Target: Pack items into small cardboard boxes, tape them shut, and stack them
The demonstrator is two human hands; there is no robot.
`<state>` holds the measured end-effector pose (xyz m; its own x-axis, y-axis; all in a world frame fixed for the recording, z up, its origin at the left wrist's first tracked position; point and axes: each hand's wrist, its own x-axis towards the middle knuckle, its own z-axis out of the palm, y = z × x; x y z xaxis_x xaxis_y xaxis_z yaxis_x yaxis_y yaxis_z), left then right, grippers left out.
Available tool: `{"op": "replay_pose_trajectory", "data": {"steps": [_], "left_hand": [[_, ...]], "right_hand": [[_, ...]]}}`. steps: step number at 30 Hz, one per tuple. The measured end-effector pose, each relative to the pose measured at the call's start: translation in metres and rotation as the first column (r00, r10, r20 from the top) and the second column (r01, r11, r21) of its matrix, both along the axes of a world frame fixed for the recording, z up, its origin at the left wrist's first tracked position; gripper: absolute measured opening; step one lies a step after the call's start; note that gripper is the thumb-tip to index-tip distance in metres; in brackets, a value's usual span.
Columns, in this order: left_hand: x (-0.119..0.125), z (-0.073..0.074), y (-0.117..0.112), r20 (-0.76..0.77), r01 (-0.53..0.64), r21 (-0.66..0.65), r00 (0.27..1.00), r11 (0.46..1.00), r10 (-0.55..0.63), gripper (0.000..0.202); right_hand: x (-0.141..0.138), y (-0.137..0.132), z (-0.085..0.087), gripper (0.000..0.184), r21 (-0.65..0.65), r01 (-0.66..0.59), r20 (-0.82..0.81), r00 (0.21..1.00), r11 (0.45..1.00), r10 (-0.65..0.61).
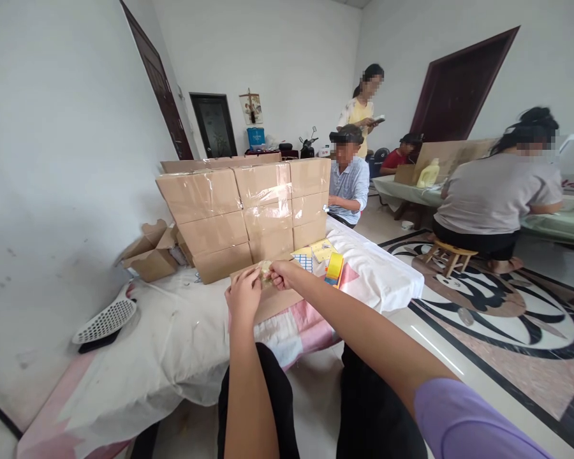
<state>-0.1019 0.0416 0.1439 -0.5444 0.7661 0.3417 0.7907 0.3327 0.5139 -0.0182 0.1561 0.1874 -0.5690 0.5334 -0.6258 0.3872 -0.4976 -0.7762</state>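
Observation:
My left hand (243, 294) rests over a flat piece of brown cardboard (280, 303), its fingers bent and drawn together at the tips. Just to its right, my right hand (283, 274) is closed in a pinch. Between the fingertips shows a small, pale greenish crumpled thing (265, 270), too small to name; both hands seem to grip it. Right of the hands lies a yellow tape dispenser (334, 268), near a sheet of blue-edged labels (303, 260) and a yellow sheet (321, 249).
Taped cardboard boxes (268, 217) stand stacked behind my hands. An open carton (150, 255) and a white perforated plastic piece (106, 315) sit to the left. A cloth covers the table (172, 338). A co-worker (349, 182) sits behind the boxes; other people are farther right.

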Motion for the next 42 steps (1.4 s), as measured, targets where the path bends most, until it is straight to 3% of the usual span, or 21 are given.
{"op": "replay_pose_trajectory", "data": {"steps": [10,25,30,33,35,38,40,42], "left_hand": [[0.008,-0.001,0.007,-0.038,-0.036,-0.027,0.999,0.999,0.035,0.041],[0.01,0.003,0.007,-0.013,-0.058,0.01,0.998,0.998,0.058,0.033],[0.011,-0.001,0.007,-0.017,-0.075,0.031,0.997,0.997,0.075,0.034],[0.01,-0.003,0.007,-0.005,-0.071,0.042,0.997,0.997,0.071,0.031],[0.009,-0.004,0.007,0.005,-0.058,0.047,0.998,0.997,0.058,0.026],[0.009,-0.004,0.005,0.016,-0.039,0.055,0.999,0.998,0.038,0.029],[0.009,-0.004,0.004,0.022,-0.032,0.055,0.999,0.998,0.03,0.034],[0.009,-0.004,0.004,0.026,-0.028,0.051,0.999,0.998,0.027,0.032]], "right_hand": [[0.01,-0.016,0.01,0.03,0.035,-0.001,0.027,1.0,0.999,0.0],[0.027,-0.041,0.005,0.028,0.17,-0.013,-0.017,1.0,0.985,0.016],[0.043,-0.06,-0.014,0.03,0.29,-0.105,0.028,0.994,0.951,0.101],[0.066,-0.069,-0.031,0.03,0.489,-0.08,0.063,0.996,0.869,0.056],[0.084,-0.065,-0.035,0.026,0.661,0.005,0.052,0.997,0.75,-0.053],[0.106,-0.041,-0.03,0.004,0.837,0.122,-0.02,0.981,0.534,-0.192],[0.114,-0.02,-0.026,0.035,0.884,0.143,-0.06,0.979,0.445,-0.195],[0.117,0.0,-0.025,0.067,0.898,0.056,-0.046,0.998,0.436,-0.034]]}}
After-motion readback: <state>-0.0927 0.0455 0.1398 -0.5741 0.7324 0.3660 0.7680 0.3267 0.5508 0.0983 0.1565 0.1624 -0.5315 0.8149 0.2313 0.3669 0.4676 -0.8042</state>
